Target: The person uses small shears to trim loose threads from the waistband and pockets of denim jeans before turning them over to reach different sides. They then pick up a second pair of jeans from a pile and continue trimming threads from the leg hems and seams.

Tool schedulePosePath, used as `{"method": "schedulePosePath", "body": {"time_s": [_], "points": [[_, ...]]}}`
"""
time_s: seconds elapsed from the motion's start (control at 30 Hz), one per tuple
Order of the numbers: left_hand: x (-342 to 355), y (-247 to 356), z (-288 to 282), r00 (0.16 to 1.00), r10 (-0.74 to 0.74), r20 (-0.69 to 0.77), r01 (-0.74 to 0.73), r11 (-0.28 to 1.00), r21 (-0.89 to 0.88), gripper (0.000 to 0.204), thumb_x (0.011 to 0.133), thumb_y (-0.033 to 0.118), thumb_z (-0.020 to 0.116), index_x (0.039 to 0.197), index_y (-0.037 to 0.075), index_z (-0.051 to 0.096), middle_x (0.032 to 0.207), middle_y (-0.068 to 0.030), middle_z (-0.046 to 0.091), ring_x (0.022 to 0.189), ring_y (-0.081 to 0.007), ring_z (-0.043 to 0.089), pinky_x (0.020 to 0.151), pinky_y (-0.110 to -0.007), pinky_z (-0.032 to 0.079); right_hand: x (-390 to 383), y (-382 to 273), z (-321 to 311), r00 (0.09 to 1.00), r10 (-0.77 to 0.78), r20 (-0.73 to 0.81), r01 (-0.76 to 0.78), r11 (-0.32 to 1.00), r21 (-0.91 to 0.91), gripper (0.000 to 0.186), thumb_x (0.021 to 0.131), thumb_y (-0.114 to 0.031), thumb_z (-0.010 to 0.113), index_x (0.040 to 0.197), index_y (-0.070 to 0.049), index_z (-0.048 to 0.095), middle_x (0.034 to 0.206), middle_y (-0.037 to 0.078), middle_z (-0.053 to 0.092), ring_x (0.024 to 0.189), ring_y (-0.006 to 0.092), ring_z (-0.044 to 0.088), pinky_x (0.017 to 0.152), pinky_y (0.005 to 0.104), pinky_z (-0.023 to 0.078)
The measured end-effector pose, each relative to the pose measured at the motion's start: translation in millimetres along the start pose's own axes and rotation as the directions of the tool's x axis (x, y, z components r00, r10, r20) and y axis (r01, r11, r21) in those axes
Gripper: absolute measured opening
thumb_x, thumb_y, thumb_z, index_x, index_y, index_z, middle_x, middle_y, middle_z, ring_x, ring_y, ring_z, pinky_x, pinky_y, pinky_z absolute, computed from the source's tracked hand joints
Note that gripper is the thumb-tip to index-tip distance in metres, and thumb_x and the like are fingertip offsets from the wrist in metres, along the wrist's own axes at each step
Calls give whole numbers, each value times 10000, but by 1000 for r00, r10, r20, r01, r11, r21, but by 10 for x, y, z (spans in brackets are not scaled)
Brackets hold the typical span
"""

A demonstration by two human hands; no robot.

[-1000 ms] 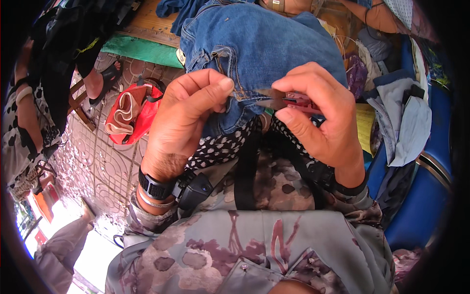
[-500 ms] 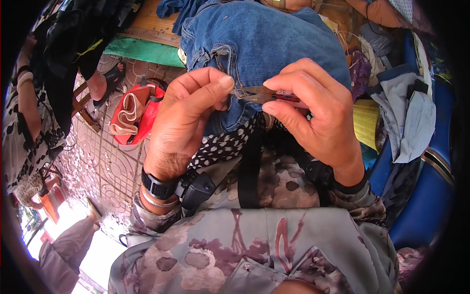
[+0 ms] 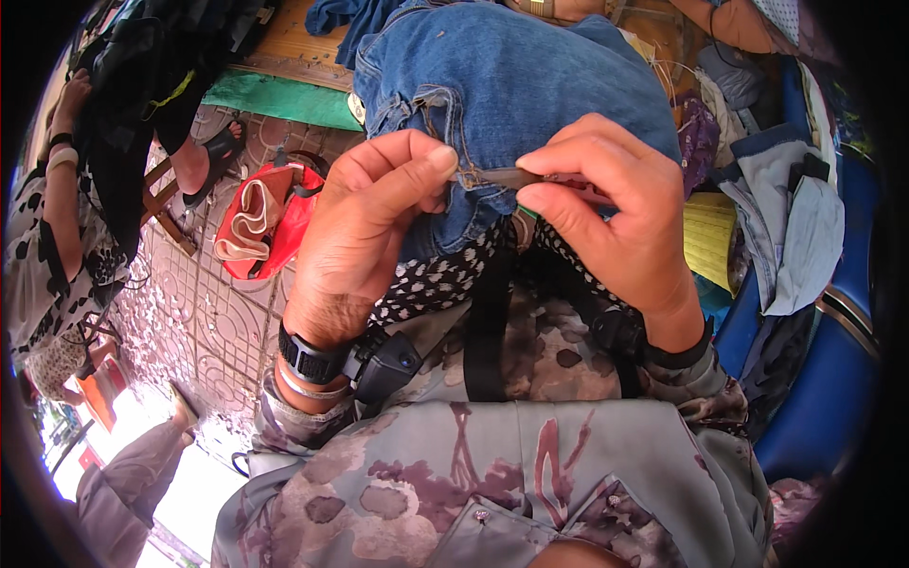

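Blue denim jeans (image 3: 540,85) lie bunched in front of me, over my patterned lap. With thumb and forefinger pinched, my left hand (image 3: 365,204) grips a loose seam edge of the denim; any thread there is too fine to make out. My right hand (image 3: 620,208) is closed around small thread snips (image 3: 507,177), their handles mostly hidden by the fingers. The blades point left and are pressed together, tips at the seam just beside my left fingertips.
A red bag (image 3: 289,232) sits on the paved floor (image 3: 208,303) at left, near another person's sandalled foot (image 3: 222,151). Behind the jeans is a wooden board (image 3: 294,52) with a green edge. Folded grey-blue cloth (image 3: 791,227) lies on a blue padded seat (image 3: 843,331) at right.
The snips' blades, spread apart half a second ago, have come together at the seam. Both hands have shifted very slightly right; the left still pinches the denim.
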State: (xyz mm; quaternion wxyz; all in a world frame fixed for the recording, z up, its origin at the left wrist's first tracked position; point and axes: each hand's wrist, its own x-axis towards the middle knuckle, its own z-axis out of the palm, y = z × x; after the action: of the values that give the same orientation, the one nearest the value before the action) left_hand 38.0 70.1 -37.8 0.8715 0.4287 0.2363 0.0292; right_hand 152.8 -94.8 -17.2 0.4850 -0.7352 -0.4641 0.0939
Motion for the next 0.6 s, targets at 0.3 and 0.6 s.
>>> {"method": "schedulePosePath", "body": {"time_s": [0.3, 0.6], "points": [[9, -20, -14, 1000, 9, 7, -9, 1000, -19, 101, 852, 110, 631, 852, 9, 622, 746, 26, 560, 670, -53, 471, 635, -191, 378, 0, -75, -60, 995, -62, 73, 71, 990, -121, 213, 718, -23, 735, 904, 9, 634, 819, 80, 583, 654, 114, 584, 539, 205, 478], [5, -25, -14, 1000, 15, 7, -15, 1000, -11, 101, 848, 111, 635, 843, 11, 622, 735, 23, 558, 666, -60, 475, 636, -199, 382, 26, -98, -39, 984, -146, 99, 166, 954, -251, 227, 678, -25, 748, 867, 2, 625, 803, 94, 579, 617, 172, 585, 513, 245, 478]]}}
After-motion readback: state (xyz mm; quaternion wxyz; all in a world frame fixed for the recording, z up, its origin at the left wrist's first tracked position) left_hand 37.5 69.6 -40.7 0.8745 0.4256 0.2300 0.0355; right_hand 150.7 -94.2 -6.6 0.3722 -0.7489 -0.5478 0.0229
